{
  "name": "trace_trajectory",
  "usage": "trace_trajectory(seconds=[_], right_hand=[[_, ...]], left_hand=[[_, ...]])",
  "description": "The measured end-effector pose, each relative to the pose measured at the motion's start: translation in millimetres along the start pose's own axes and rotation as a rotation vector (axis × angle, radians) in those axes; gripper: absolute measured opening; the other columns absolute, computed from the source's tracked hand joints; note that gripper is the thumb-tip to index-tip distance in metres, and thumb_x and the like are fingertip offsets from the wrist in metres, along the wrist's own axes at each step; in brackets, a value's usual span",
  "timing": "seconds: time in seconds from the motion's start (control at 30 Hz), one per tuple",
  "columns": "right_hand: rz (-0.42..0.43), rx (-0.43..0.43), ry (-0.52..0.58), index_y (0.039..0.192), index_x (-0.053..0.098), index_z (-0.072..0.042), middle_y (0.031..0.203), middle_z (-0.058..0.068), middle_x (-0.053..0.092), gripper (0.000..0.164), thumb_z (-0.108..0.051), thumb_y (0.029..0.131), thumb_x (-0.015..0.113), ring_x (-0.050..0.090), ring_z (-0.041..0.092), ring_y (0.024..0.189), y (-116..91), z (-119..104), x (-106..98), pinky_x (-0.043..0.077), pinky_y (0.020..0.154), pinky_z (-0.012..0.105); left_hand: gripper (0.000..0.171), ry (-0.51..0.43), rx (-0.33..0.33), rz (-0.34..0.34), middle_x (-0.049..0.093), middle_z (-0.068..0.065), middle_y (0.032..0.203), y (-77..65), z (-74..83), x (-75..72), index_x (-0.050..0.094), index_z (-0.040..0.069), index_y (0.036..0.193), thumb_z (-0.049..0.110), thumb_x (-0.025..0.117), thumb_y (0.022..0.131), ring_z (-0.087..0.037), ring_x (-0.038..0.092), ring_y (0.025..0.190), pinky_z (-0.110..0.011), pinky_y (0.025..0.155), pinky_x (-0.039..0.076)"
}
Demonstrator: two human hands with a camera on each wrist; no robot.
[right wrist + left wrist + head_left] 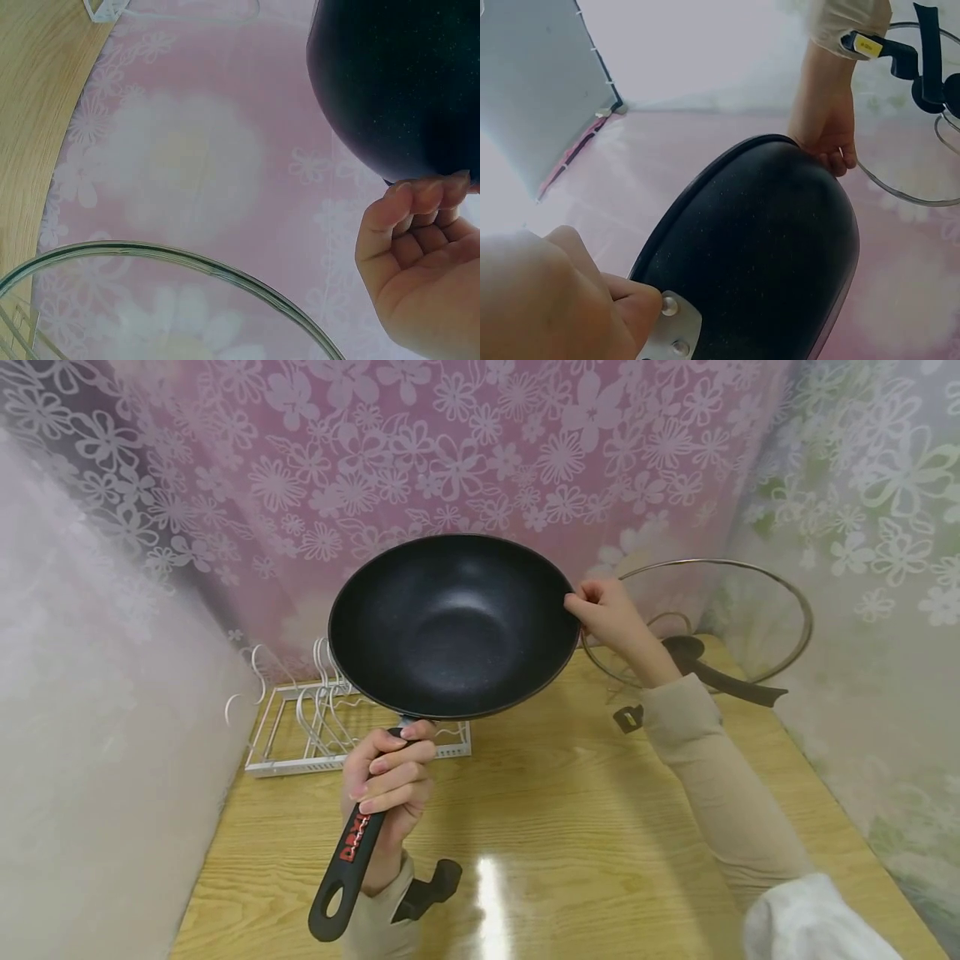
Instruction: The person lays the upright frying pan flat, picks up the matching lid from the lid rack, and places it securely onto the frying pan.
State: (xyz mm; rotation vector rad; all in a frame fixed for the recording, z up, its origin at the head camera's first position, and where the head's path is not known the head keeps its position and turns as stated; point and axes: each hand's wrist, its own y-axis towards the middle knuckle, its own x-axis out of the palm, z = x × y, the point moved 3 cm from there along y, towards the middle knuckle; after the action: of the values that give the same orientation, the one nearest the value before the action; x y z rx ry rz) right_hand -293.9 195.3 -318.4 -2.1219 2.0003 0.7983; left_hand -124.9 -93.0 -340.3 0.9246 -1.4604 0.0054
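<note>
A black wok is held up over the table, its dark inside facing the head camera. My left hand grips its black handle, which bears red lettering and a hanging hole. At the right side of the rim, my right hand pinches the edge between thumb and curled fingers. The left wrist view shows the wok's speckled outside and a riveted metal bracket beside the left hand. In the right wrist view, the right hand's fingers bend at the wok's edge.
A white wire rack stands on the wooden table behind the left hand. Beyond the right forearm, a round glass lid with a black knob stands upright. Flowered curtains enclose the back and sides.
</note>
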Motion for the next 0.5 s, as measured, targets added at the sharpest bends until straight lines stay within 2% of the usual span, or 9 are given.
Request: trace_trajectory(seconds=[0.1, 0.23, 0.37, 0.5], right_hand=[[0.017, 0.012, 0.022, 0.062, 0.044, -0.006, 0.051, 0.003, 0.043, 0.038, -0.014, 0.097, 0.056, 0.044, 0.016, 0.045, -5.4, -1.1, -2.2, 0.036, 0.044, 0.026], [0.05, 0.023, 0.061, 0.062, 0.042, -0.004, 0.051, 0.001, 0.044, 0.036, -0.011, 0.095, 0.057, 0.043, 0.014, 0.045, -16.2, -3.2, -5.4, 0.034, 0.043, 0.024], [0.078, 0.034, 0.099, 0.063, 0.041, -0.003, 0.052, -0.002, 0.04, 0.036, -0.01, 0.094, 0.057, 0.042, 0.012, 0.046, -28.8, -4.9, -8.4, 0.041, 0.046, 0.023], [0.106, 0.03, 0.101, 0.063, 0.042, -0.002, 0.051, -0.001, 0.04, 0.036, -0.011, 0.095, 0.058, 0.039, 0.013, 0.045, -40.4, -8.9, -11.4, 0.037, 0.045, 0.024]], left_hand=[[0.015, -0.013, -0.024, 0.022, 0.033, 0.004, 0.067, -2.3, 1.4, 1.0, 0.04, 0.001, 0.106, 0.003, 0.031, 0.094, -0.003, 0.035, 0.038, -0.019, 0.039, 0.043], [0.017, -0.013, -0.064, 0.037, 0.032, 0.004, 0.067, -5.9, 2.6, 3.4, 0.041, 0.0, 0.108, 0.003, 0.03, 0.095, -0.004, 0.035, 0.039, -0.018, 0.038, 0.041], [0.017, 0.008, -0.105, 0.037, 0.032, 0.003, 0.067, -8.8, 3.2, 7.6, 0.04, 0.001, 0.109, 0.002, 0.03, 0.096, -0.003, 0.035, 0.038, -0.016, 0.035, 0.039], [0.017, 0.024, -0.141, 0.031, 0.031, 0.003, 0.067, -10.3, 4.0, 11.7, 0.039, 0.001, 0.11, 0.002, 0.029, 0.096, -0.004, 0.035, 0.037, -0.015, 0.033, 0.037]])
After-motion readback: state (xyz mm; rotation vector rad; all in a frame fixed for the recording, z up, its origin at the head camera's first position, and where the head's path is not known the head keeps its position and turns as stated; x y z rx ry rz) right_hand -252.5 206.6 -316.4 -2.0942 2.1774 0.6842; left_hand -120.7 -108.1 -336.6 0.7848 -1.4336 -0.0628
